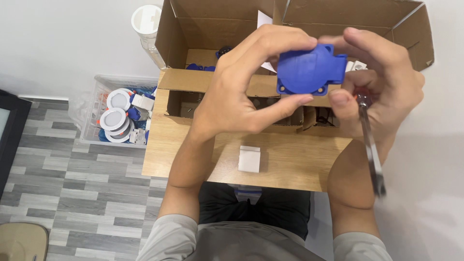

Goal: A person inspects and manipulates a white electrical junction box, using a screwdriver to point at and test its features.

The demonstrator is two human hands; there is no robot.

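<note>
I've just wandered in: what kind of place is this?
Probably a small home workshop for electrical fittings: open brown cardboard boxes, a clear plastic bin of round white lamps, and a blue plastic socket in hand.

Looking like a home or small workroom doing electrical-parts assembly: grey wood-look floor (72,188), plain white wall (63,38), small wooden table (290,164) carrying open cardboard boxes (217,29), clear plastic bin (96,104) sitting on floor holding round white light fittings (113,118).
</note>
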